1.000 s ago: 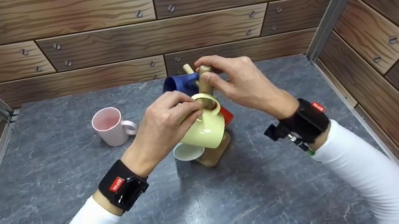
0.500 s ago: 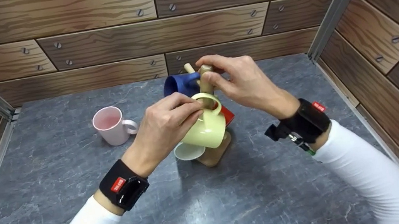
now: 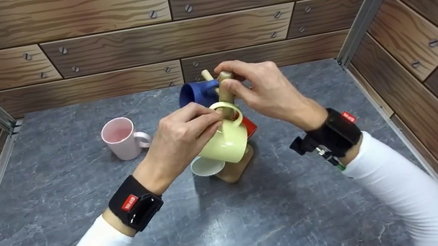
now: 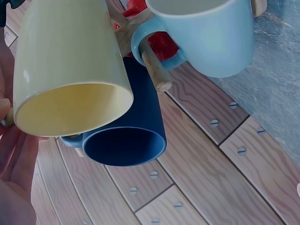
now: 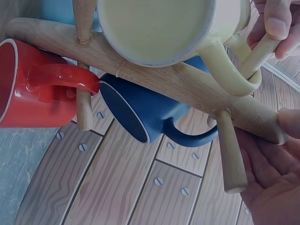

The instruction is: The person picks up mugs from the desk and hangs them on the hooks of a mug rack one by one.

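Observation:
A wooden mug tree [image 3: 226, 92] stands on the table with several mugs on its pegs. My right hand [image 3: 263, 89] grips the top of its post between thumb and fingers. With fingertips and thumb, my left hand [image 3: 185, 130] pinches the end of a peg [image 5: 257, 57] that passes through the handle of the pale yellow mug [image 3: 228, 144]. That mug hangs tilted, bottom toward me. Behind it is a dark blue mug [image 5: 140, 110] on another peg. Lower down hang a red mug [image 5: 44, 91] and a light blue mug [image 4: 211, 40].
A pink mug [image 3: 120, 140] stands upright on the grey marbled table [image 3: 167, 242], left of the mug tree. The tree's wooden base [image 3: 235, 169] shows below the yellow mug. Wood-patterned panels [image 3: 114, 49] enclose the back and sides.

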`<state>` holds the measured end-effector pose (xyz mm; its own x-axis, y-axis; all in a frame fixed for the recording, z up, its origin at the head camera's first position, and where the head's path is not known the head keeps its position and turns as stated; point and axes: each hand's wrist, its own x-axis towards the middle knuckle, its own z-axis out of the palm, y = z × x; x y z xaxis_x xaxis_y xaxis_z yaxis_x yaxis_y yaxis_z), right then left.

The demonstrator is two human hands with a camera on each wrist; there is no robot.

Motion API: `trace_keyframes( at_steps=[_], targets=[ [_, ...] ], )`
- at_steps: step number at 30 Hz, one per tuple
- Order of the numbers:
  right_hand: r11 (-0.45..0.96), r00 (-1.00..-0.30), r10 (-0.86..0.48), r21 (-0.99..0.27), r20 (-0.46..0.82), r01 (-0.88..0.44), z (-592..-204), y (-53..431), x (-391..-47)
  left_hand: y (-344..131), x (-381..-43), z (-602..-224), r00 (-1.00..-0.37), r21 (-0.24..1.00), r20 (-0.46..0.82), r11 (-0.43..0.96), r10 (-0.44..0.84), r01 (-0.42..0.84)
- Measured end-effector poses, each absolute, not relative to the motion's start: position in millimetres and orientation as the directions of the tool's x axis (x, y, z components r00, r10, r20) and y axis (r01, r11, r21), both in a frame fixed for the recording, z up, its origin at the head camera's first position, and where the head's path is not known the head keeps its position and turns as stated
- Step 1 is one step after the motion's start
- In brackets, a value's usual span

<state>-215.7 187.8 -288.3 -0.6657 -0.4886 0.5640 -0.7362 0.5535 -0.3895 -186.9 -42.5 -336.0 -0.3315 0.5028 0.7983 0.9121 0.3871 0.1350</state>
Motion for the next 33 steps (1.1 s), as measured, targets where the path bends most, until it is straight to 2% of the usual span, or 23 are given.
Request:
trace_keyframes(
  at_steps=[4,11,22,33],
  targets=[
    [0.549,-0.663,-0.486,-0.392,0.569,-0.738,-288.2,187.8,-215.7,-44.1,-187.6,-336.2,-0.317,0.112,0.803,0.394,0.505,0.912],
    [0.544,-0.644,-0.477,-0.374,0.598,-0.751,-286.8,188.4,-214.9,-54.6,-194.6,-338.7,-0.335,0.158,0.842,0.401,0.423,0.902],
    [0.603,-0.683,-0.418,-0.379,0.599,-0.701,-287.4,190.2,-214.6,-55.6,-212.7,-337.3,-0.398,0.214,0.831,0.438,0.388,0.873],
    [0.648,-0.712,-0.357,-0.389,0.605,-0.655,-286.4,188.7,-215.3,-55.7,-227.0,-334.7,-0.426,0.231,0.822,0.462,0.379,0.856]
  ],
)
